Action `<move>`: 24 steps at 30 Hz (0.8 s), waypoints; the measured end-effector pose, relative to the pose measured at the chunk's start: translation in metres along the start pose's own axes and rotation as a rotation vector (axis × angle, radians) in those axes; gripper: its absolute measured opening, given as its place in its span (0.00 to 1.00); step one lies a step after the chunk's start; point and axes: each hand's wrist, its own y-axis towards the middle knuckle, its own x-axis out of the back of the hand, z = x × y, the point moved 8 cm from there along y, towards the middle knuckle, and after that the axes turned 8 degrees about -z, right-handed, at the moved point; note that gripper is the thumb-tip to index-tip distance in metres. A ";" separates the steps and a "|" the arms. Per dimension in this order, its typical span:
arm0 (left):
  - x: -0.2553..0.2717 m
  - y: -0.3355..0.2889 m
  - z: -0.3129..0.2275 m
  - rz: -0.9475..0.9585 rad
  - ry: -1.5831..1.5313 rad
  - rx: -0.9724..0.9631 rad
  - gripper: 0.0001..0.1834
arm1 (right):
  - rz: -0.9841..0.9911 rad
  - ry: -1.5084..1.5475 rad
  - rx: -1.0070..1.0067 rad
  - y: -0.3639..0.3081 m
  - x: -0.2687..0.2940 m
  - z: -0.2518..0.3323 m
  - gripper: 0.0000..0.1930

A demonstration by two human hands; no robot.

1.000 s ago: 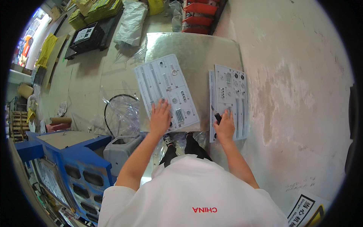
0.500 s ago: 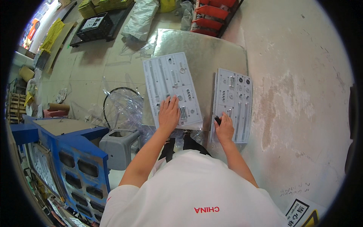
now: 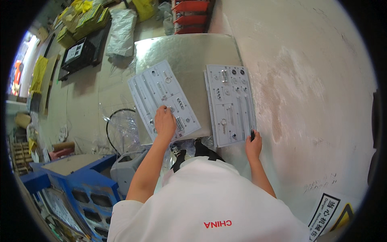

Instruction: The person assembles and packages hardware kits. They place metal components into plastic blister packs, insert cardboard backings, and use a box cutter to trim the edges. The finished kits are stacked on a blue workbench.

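Two white sheets carrying small metal hardware parts lie on a shiny silver-topped table [image 3: 185, 48]. My left hand [image 3: 165, 124] rests on the left hardware sheet [image 3: 146, 77], its fingertips down among the parts near the middle. That sheet lies slanted, its far end toward the left. The right hardware sheet [image 3: 219, 107] lies nearly straight on at least one more sheet, along the table's right side. Just off its near right corner, my right hand [image 3: 253, 148] is closed around a slim black pen-like tool [image 3: 252, 135]. Most of the tool is hidden in the fingers.
A pale wall [image 3: 298, 101] runs along the right side. Red bins [image 3: 190, 19] stand beyond the table. At left are a grey stool [image 3: 129, 171], loose clear plastic film [image 3: 125, 125] and a blue metal frame [image 3: 86, 177]. A black crate [image 3: 79, 54] sits farther off.
The left sheet has turned counterclockwise, and my left hand has moved nearer its middle with the fingers more bent. My right hand has drawn off the right sheet toward its near right corner, still holding the tool.
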 end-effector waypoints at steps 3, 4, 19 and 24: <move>0.010 -0.003 -0.064 -0.062 -0.334 -0.094 0.26 | -0.009 0.061 -0.009 0.000 -0.008 -0.019 0.19; -0.012 -0.008 -0.085 0.165 -0.549 0.016 0.25 | -0.007 0.101 -0.045 0.000 -0.013 -0.025 0.18; -0.108 -0.022 -0.146 0.352 -0.617 0.179 0.17 | 0.192 0.663 -0.362 0.003 -0.046 -0.028 0.11; -0.073 -0.026 -0.156 0.425 -0.680 0.173 0.14 | 0.211 0.702 -0.332 0.002 -0.027 -0.023 0.10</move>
